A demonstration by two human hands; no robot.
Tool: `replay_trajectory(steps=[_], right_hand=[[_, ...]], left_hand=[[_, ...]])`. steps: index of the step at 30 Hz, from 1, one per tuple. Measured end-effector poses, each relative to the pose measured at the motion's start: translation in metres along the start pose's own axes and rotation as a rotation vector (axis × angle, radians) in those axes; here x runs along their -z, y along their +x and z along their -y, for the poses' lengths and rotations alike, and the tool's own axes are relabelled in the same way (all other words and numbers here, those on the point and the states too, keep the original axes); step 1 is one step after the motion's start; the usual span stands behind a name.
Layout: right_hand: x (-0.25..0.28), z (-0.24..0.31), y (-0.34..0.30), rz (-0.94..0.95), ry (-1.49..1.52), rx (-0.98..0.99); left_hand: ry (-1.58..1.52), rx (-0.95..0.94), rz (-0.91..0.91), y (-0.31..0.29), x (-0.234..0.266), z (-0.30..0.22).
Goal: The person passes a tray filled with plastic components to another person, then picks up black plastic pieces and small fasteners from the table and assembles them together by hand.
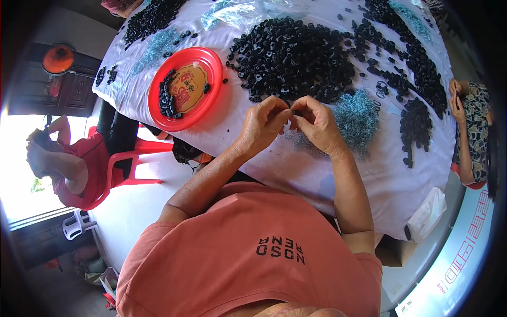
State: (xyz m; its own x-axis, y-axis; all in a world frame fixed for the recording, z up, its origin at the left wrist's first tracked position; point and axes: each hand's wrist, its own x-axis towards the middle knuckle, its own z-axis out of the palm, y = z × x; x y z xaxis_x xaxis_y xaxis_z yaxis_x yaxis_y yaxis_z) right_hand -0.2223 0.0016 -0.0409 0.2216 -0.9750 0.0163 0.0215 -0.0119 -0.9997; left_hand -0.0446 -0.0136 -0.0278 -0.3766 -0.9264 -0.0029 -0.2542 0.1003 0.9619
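My left hand (264,122) and my right hand (319,126) meet over the table's near part, thumbs and fingertips pinched together. Whatever they grip is tiny and mostly covered by the fingers, so I cannot make it out. Just beyond them spreads a big heap of small black plastic pieces (290,55). Beside and under my right hand lies a loose mound of fine pale-blue pieces (358,121), too small to name. To the left of my left hand, a red round plate (212,67) holds a cluster of black pieces (168,98) along its left side.
A white cloth (311,177) covers the table. More black pieces (414,124) lie in rows at right, others (150,21) at far left. One person (79,164) sits on a red chair (142,150) at left; another person's hands (457,98) show at the right edge.
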Motion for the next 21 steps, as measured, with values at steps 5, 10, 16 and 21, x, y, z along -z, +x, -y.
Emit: replay_trajectory(steps=[5,10,16,21], right_hand=[[0.0001,-0.0037,-0.0003,-0.012,0.012,0.018],[-0.001,-0.0011,0.0001,-0.051,-0.015,0.024],[-0.0011,-0.0001,0.0,-0.047,-0.008,0.004],[-0.0013,-0.0007,-0.0009,-0.034,-0.046,0.019]], left_hand=[[-0.083,0.041,0.033,0.0013,0.0002,0.0027],[-0.149,0.073,0.071,0.0019,0.0038,0.0047],[-0.224,0.111,0.078,0.0,0.0059,0.0074],[-0.216,0.112,0.081,-0.0021,0.0054,0.0076]])
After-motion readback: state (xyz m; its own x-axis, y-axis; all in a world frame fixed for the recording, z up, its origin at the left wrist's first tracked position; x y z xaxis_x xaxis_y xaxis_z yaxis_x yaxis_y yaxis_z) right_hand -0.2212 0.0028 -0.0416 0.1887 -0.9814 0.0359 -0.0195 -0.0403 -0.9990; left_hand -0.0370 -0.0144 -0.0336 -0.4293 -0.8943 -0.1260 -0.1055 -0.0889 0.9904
